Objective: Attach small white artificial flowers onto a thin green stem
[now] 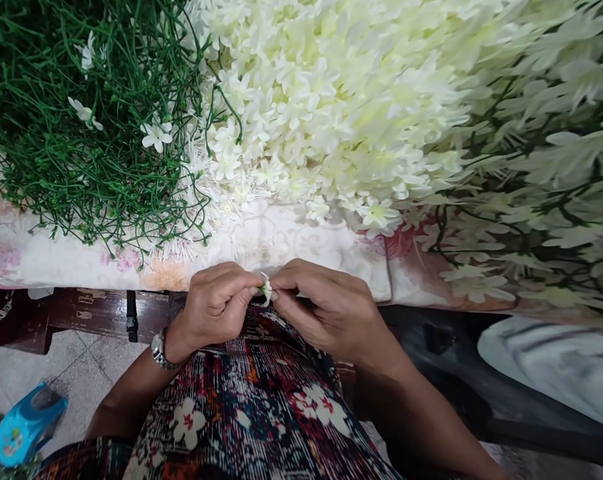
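Observation:
My left hand (216,303) and my right hand (329,307) meet over my lap, fingertips pinched together on one small white artificial flower (266,291). A wristwatch (159,349) is on my left wrist. Just beyond my hands lies a large heap of loose white flower heads (331,100) on a floral tablecloth (281,240). A tangle of green plastic stems (91,133) with a few flowers fitted on them fills the far left of the table.
Finished white flower sprays (546,200) pile up at the right. A dark wooden table edge (91,313) runs below the cloth. A blue plastic object (26,423) sits on the floor at bottom left. My patterned dress (251,413) covers my lap.

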Demonstrator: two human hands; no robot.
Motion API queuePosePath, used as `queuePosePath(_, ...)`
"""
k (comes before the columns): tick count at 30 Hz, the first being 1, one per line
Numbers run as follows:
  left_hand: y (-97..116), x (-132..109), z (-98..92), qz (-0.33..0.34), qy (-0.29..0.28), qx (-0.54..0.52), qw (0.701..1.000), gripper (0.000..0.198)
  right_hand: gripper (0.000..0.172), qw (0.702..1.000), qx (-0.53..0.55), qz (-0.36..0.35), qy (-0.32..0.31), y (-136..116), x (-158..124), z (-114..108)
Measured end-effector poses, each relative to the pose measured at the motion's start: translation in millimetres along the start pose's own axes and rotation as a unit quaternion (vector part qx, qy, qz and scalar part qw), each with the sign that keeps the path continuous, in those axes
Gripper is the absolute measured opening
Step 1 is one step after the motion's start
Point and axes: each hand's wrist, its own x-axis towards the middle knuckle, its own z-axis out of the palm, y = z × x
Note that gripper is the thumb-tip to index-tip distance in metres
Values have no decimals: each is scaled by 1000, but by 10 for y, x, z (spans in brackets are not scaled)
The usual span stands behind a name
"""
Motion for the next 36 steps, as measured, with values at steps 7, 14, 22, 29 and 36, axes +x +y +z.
queuePosePath(7,-28,-2,16,-1,7,-14,1000,10,12,1000,14,14,-20,30,8,26)
queuePosePath(14,-59,-18,36,12,29,-17,999,9,13,1000,-9,4,-3,-1,12,48)
queuePosePath(22,-74,-32,78,8,41,-2,999,9,13,999,-28,18,-6,23,-11,71)
queuePosePath(29,1,-24,34,-18,26,-25,999,11,12,1000,-27,12,8,-16,5,19)
queuePosePath(36,133,-15,-65,-19,40,-42,998,9,15,997,-43,-54,19,-86,5,-36)
